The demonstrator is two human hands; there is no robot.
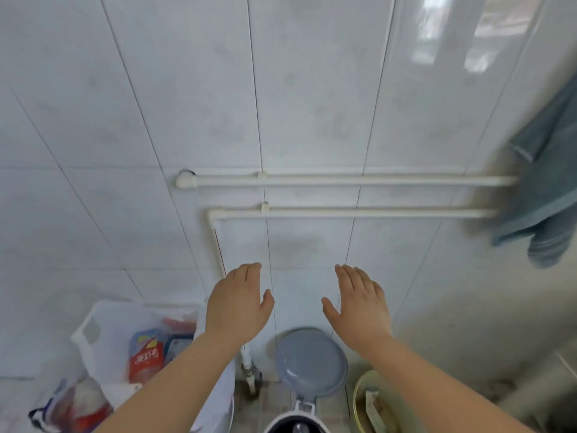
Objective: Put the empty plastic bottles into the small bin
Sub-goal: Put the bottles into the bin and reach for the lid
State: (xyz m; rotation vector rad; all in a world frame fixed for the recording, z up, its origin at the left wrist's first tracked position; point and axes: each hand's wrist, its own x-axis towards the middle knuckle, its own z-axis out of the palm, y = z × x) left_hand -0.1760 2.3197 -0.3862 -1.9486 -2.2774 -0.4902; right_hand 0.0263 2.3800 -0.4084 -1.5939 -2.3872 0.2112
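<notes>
Both my hands are raised in front of a white tiled wall, palms down, fingers spread, holding nothing. My left hand (239,303) hovers above a white plastic bag (103,335) at the lower left; inside the bag I see plastic bottles, one with a red label (146,362). My right hand (359,303) is above a small bin (290,425) at the bottom centre, whose grey lid (310,360) stands flipped up against the wall. Most of the bin's body is cut off by the frame edge.
Two white pipes (343,181) run across the wall. A blue towel (546,182) hangs at the right. A yellow-green basin (371,401) with scraps sits right of the bin. A pipe valve (251,373) stands between bag and bin.
</notes>
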